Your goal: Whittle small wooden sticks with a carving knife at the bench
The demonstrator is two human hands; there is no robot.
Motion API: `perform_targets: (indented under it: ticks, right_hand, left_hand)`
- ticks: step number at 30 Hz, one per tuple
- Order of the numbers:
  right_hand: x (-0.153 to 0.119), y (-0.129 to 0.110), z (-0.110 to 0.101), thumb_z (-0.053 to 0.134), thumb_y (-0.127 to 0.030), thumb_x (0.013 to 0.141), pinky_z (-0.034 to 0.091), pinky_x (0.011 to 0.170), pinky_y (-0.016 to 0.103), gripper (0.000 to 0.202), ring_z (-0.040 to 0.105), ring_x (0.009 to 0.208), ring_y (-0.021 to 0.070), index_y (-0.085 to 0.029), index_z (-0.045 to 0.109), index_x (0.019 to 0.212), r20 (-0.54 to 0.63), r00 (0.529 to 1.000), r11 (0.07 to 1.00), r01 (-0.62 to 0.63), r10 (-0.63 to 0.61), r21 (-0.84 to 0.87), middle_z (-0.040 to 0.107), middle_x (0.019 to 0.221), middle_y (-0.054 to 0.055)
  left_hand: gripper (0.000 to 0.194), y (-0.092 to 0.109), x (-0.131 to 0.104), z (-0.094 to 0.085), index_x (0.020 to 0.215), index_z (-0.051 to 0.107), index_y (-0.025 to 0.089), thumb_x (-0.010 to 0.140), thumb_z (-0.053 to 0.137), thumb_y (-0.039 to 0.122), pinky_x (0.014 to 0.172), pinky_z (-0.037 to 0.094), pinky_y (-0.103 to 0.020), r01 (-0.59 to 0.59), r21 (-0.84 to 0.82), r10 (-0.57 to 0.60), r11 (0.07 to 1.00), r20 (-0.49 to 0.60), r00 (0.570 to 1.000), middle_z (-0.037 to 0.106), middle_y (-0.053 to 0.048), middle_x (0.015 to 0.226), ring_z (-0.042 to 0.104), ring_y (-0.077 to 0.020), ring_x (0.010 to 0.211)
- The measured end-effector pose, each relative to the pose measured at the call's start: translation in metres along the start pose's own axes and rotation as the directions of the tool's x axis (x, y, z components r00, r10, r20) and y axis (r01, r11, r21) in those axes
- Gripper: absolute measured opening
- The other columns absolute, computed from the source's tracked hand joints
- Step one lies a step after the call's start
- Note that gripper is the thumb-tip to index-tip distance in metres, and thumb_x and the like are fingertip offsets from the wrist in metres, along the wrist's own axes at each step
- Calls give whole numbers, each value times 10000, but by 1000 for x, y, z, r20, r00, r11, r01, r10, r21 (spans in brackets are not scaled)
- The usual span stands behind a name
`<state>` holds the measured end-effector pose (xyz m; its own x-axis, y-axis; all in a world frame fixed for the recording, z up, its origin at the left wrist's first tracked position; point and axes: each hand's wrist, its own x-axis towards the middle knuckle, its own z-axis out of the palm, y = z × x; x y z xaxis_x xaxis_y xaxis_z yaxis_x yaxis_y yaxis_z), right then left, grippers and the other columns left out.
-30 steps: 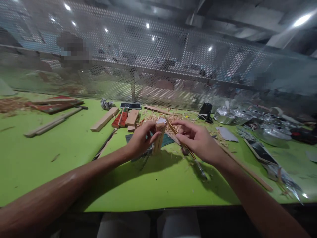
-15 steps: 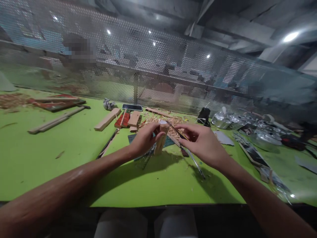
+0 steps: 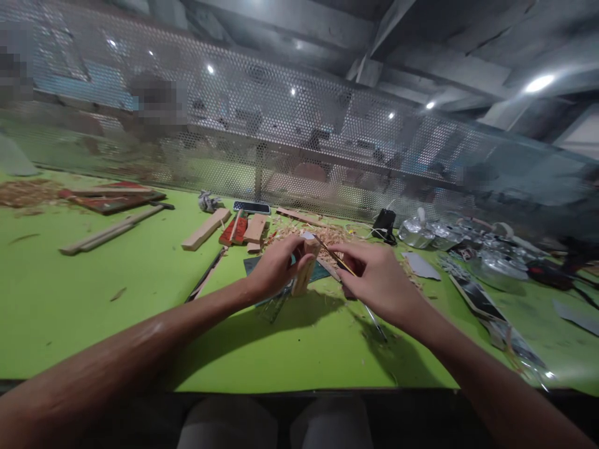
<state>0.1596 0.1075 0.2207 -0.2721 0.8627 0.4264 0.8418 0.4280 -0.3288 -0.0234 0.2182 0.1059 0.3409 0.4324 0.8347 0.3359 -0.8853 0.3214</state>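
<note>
My left hand (image 3: 277,268) is closed around the upper part of a pale wooden block (image 3: 303,279), which stands upright over the green table. A small white patch (image 3: 307,236) shows on the block's top end. In my right hand (image 3: 381,274) is a thin dark and yellow pencil (image 3: 337,259), pinched between thumb and fingers, its tip close to the block's top. Behind and under the block lie a dark green mat (image 3: 250,265) and a clear ruler (image 3: 274,307), partly hidden. A slim silvery rod (image 3: 375,321) shows below my right hand.
Wood shavings (image 3: 334,235) are heaped behind my hands. To the left lie a wooden bar (image 3: 206,229), a red block (image 3: 234,229), a phone (image 3: 251,207) and a hammer (image 3: 116,229). Clear plastic-looking containers (image 3: 416,232) stand at right, before a perforated metal screen (image 3: 299,137).
The view has shifted slightly. My right hand and the pencil have tilted a little, with the tip still beside the block's top. My left hand keeps its hold on the wooden block.
</note>
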Motion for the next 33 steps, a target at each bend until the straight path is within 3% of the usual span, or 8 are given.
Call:
perform_targets:
  ticks: [5,8,10,13,21,24,29,33]
  right_hand:
    - [3,-6,2,605,-57,812,401,663,281,364,554,693,149,-162,755,1126,14,1000,999,11,-10,-47,719,846,44]
    - [7,-8,4,598,-24,792,388,672,279,321,526,684,140,-158,765,1032,22,999,997,30,-29,-74,710,827,33]
    - [9,-9,6,572,-15,792,367,658,282,253,492,660,137,-166,752,886,18,999,994,47,-45,-98,670,760,22]
    - [12,-13,8,543,1,774,339,643,285,241,459,650,139,-173,708,765,21,999,989,45,-42,-144,629,720,22]
    - [16,-36,3,526,-5,763,380,662,286,228,563,746,173,-128,701,842,94,993,960,-45,73,-277,691,851,92]
    - [15,-37,7,541,-17,765,414,684,296,228,600,801,197,-132,685,899,78,992,956,-68,94,-285,690,900,103]
    - [13,-38,18,501,-21,787,403,667,323,268,592,826,210,-131,627,995,13,997,962,-65,71,-263,659,1052,128]
    - [13,-43,16,547,-112,812,370,635,296,150,541,739,169,-165,585,947,2,999,997,-54,54,-53,644,882,57]
  left_hand:
    - [345,10,5,-3,1264,448,196,944,573,178,569,449,-210,-41,12,42,999,-68,997,587,3,862,531,-93,639]
    - [412,21,10,-6,1294,506,242,910,604,129,633,494,-252,-122,235,149,964,-99,984,544,-66,1048,559,-135,790]
    - [385,28,12,-8,1248,570,256,896,625,112,642,496,-266,-176,375,236,910,-119,964,505,-87,1096,552,-161,849]
    - [261,36,15,-8,1151,611,218,903,648,145,649,504,-275,-196,444,293,874,-160,943,527,-86,1052,551,-176,856]
    - [84,47,18,-4,979,628,127,916,590,167,627,466,-291,-242,572,377,784,-129,917,624,-116,914,565,-217,814]
    - [98,48,19,0,931,629,138,904,535,124,575,404,-276,-218,598,376,771,-151,914,593,-91,822,540,-207,747]
    - [141,49,15,5,841,573,177,902,481,89,543,362,-250,-140,507,287,851,-224,932,541,-39,732,472,-165,621]
    - [96,50,5,5,892,570,184,905,489,136,591,416,-250,-77,358,179,930,-261,949,579,-37,766,525,-160,651]
